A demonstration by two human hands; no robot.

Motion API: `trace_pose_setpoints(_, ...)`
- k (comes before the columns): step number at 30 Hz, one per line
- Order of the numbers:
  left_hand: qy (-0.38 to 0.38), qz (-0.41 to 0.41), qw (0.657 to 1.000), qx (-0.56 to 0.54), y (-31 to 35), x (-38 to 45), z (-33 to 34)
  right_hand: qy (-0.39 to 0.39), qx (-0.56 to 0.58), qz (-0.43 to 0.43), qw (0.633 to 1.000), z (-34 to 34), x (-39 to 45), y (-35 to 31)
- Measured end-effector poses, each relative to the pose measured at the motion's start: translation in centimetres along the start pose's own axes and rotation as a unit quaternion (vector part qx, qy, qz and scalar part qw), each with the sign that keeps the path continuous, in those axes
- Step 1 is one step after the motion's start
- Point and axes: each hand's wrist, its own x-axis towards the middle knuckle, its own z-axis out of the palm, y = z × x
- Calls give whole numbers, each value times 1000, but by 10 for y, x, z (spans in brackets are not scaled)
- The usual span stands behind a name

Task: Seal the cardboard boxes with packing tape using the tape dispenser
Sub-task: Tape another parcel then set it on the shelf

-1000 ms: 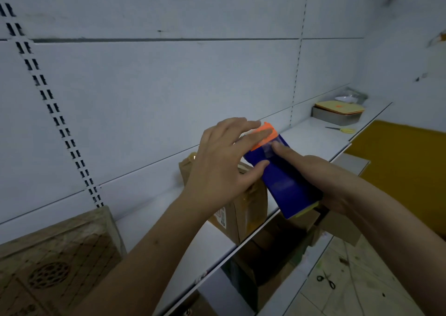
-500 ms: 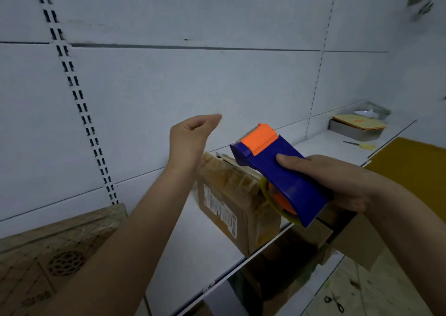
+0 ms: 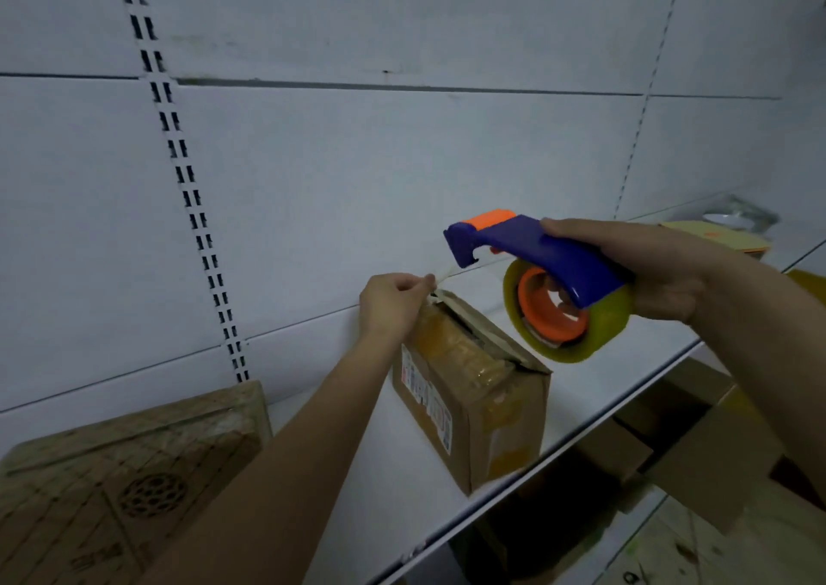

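From the head camera, a small cardboard box (image 3: pixel 474 387) sits on a white shelf (image 3: pixel 594 378), its long side running away toward the wall, a printed label (image 3: pixel 427 399) on its left face. Its top is covered in wrinkled clear tape, and the right-hand flap edge stands slightly raised.

The left hand (image 3: pixel 393 300) is at the far top corner of the box, thumb and fingertips pressed together on the free end of a tape strip (image 3: pixel 444 273). The strip runs up and to the right from that pinch to the nose of the tape dispenser (image 3: pixel 532 251).

The right hand (image 3: pixel 657 271) holds the dispenser in the air above and to the right of the box, not touching it, fingers wrapped over the blue handle. The dispenser has a blue body with an orange cap at its front end and an orange hub; the yellowish tape roll (image 3: pixel 565 314) hangs below the handle.

At the near left, a flat wooden-looking panel (image 3: pixel 129 481) with an engraved grid and a round pattern lies on the shelf. At the far right, something yellow and flat (image 3: pixel 715 235) rests on the shelf, possibly a pad or envelope, too blurred to tell. Below the shelf edge on the right, more brown cardboard boxes (image 3: pixel 697 441) lie with open flaps.
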Motion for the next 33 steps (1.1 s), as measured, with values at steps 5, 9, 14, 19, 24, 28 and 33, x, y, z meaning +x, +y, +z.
trace_pose_setpoints(5,30,-51,998,-38,-4,-8,1,-7,36,71,997,10,9,18)
trace_pose_setpoints(9,27,-106,984,-141,-5,-3,-12,-13,7,92,996,3,5,22)
trace_pose_setpoints(14,-7,-133,977,-164,-4,-9,-8,-38,-1,79,996,6,-2,11)
trace_pose_setpoints(19,-23,-109,973,-200,-8,-20,4,-22,10,56,998,18,-3,-5)
trace_pose_setpoints(24,8,-108,958,-267,-10,-18,-3,-28,54,60,996,28,-5,-8)
trace_pose_setpoints(28,-1,-133,972,-193,-19,-17,-9,-62,13,94,994,31,-10,18)
trace_pose_setpoints(33,-23,-196,965,-172,-22,-12,-12,-38,7,124,992,31,-5,30)
